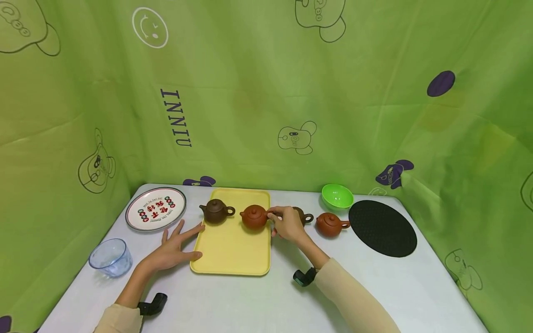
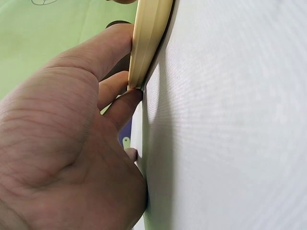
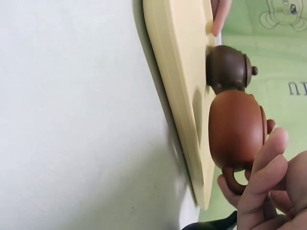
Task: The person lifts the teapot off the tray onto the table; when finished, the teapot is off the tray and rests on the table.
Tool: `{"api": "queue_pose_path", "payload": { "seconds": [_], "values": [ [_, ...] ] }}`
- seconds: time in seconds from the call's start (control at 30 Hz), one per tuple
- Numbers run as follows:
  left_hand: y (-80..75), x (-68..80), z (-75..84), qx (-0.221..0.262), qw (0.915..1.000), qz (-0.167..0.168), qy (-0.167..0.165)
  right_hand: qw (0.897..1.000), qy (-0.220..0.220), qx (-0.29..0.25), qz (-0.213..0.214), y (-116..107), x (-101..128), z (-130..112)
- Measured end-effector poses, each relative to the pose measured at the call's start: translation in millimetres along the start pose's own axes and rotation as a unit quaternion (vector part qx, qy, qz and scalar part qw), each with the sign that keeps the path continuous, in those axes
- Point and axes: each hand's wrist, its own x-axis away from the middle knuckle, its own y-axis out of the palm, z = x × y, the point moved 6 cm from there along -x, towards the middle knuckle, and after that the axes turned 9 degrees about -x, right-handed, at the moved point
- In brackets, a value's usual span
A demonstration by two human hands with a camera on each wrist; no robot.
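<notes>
- Green cloth printed with cartoon figures hangs behind and beside a pale grey surface, which carries everything here.
- Nearest on the left, the left hand lies flat with fingers spread and relaxed, its fingertips touching the near-left rim of the yellow tray; it grasps nothing and seems to be steadying the tray.
- Left of that hand stands a clear glass bowl.
- Farther in, the right hand has its fingers pinched on the handle of the reddish teapot, which sits at the far-right edge of the tray.
- On the same tray, just left of it and apart, stands a dark brown teapot.
- Behind the right hand a second dark teapot is partly hidden, off the tray; right of it stands another reddish teapot, also on the bare surface.
- At the far left lies a printed plate; at the far right, a green bowl and a black round mat.
- Judged from this, the step in hand is setting teapots onto the tray. The next move calls for letting go of the handle without tipping the pot, then reaching for one of the two teapots off the tray.
</notes>
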Motion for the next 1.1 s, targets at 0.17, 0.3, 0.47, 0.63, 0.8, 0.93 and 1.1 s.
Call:
{"api": "queue_pose_path", "payload": {
  "seconds": [0.17,0.3,0.47,0.63,0.8,0.93,1.1],
  "values": [
    [0.1,-0.2,0.3,0.001,1.0000,0.000,-0.002,1.000,0.000,-0.014,0.002,-2.1,9.9,-0.2],
    [0.9,-0.1,-0.3,-0.001,1.0000,-0.002,-0.005,1.000,0.004,-0.027,0.006,-4.5,19.4,1.6],
    [0.8,0.3,-0.8,-0.003,1.0000,-0.001,-0.003,0.999,-0.003,-0.043,0.004,-8.8,32.3,1.5],
    [0.8,-0.6,-1.0,-0.003,1.0000,-0.001,0.000,0.999,0.009,-0.049,0.006,-15.9,44.0,6.6],
    [0.5,-1.6,-1.0,-0.004,1.0000,-0.002,0.000,0.999,0.013,-0.039,0.011,-24.6,56.9,11.3],
    [-0.2,-2.1,-1.0,-0.007,1.0000,0.000,0.000,0.999,0.020,-0.039,0.012,-31.7,66.3,16.0],
    [0.2,-1.6,-0.8,-0.002,1.0000,-0.001,-0.003,0.999,0.025,-0.027,0.019,-41.6,76.1,22.4]
  ]
}}
